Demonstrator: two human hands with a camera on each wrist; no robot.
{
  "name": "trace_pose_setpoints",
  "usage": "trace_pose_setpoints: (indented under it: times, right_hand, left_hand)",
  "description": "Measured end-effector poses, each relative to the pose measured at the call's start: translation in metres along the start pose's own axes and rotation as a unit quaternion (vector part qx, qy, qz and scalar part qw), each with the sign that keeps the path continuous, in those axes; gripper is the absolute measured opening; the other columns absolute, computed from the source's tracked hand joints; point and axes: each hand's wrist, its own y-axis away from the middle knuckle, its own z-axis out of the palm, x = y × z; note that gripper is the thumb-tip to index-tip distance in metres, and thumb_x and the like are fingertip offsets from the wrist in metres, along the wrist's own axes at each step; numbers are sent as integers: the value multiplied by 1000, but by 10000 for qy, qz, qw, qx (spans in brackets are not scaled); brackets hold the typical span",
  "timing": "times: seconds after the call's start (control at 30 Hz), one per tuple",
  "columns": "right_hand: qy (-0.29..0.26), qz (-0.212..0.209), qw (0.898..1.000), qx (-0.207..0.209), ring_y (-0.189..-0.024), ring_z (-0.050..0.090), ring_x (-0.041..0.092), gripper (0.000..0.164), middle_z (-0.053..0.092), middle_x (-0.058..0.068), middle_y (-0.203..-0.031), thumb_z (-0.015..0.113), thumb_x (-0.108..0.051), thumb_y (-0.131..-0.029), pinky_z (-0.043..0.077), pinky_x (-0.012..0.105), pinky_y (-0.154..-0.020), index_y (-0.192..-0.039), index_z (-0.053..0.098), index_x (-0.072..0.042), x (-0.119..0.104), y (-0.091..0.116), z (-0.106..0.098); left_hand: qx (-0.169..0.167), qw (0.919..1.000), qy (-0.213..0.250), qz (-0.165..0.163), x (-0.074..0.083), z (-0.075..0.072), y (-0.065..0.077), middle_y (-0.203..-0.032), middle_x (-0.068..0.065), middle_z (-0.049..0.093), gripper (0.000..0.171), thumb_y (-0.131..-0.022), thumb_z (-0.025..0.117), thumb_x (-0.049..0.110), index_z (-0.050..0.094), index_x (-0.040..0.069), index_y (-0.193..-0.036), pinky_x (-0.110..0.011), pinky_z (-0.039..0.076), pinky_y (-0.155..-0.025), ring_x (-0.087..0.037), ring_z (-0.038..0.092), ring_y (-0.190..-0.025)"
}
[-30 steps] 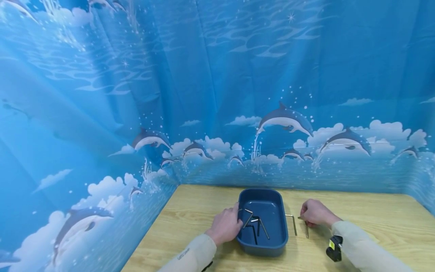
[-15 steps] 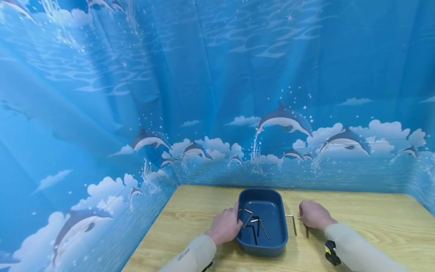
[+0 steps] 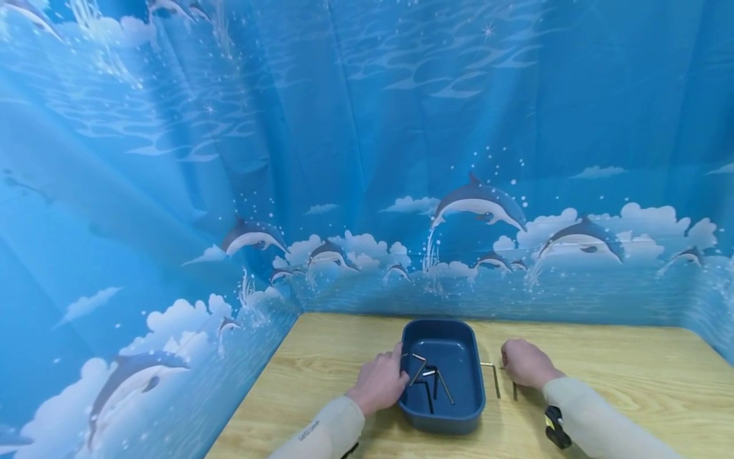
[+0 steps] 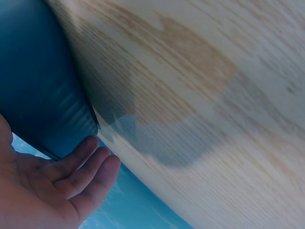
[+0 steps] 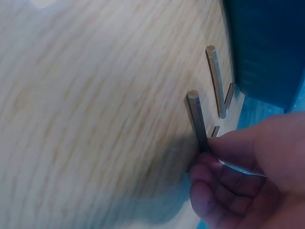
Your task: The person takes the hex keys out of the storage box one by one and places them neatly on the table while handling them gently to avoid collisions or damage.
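Observation:
My left hand (image 3: 378, 381) holds the left rim of a dark blue rectangular bin (image 3: 440, 423); in the left wrist view several fingers lie along the outside of its wall. Several L-shaped hex keys (image 3: 446, 387), some brassy and some black, lie inside the bin. To the bin's right, my right hand (image 3: 529, 364) pinches a hex key (image 5: 196, 113) between thumb and fingers. The long arm of this key points away from the fingertips, and its bend is hidden by them. Another hex key (image 5: 216, 78) lies on the table between that hand and the bin.
The wood-grain table (image 3: 332, 344) backs onto a blue curtain (image 3: 355, 191) printed with dolphins and clouds, which also runs along the left side. A black wrist strap device (image 3: 556, 428) hangs under the right sleeve.
My right hand has turned knuckles-up over the hex key and shifted slightly left, the key moving a little with it. The left hand and the bin stay in place.

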Motion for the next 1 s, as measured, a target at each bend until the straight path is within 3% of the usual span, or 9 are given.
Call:
trace_pose_setpoints:
  times: [1.0]
  right_hand:
    - [134,-85,9999,-27,-63,52,17,20,57,0,-69,60,5,-83,45,36,-56,-71,60,-11,-3,-7,2]
  left_hand:
    - [-20,10000,-45,-10,-1,0,0,-128,-14,67,61,-98,58,27,42,4,-152,-44,56,-90,-27,66,-113]
